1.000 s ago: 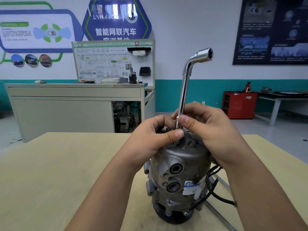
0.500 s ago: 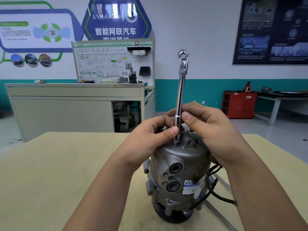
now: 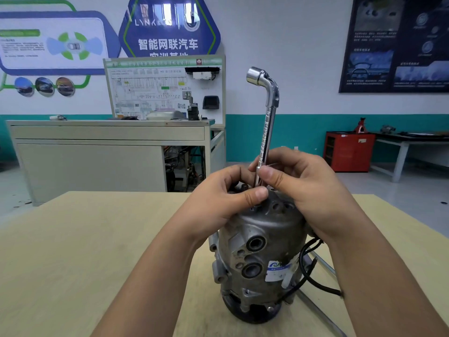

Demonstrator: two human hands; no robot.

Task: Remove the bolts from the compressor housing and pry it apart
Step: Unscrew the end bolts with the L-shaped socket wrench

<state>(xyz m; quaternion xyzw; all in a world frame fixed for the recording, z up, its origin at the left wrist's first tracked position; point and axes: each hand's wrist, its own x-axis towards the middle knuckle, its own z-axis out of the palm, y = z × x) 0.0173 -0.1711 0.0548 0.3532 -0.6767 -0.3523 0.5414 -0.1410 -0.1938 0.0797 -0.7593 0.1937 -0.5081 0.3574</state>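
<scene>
left hand: curled, thumb pinching socket wrench shaft low | right hand: curled, pinching shaft just above | wrench upright atop compressor housing | compressor housing stands on table

Automotive training workshop — wiring trainer board, red tool cabinet.

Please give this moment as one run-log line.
phase: bolt removal | L-shaped socket wrench: upright on compressor housing top | left hand: pinches wrench base | right hand: pinches shaft | housing: upright on table, unopened
</scene>
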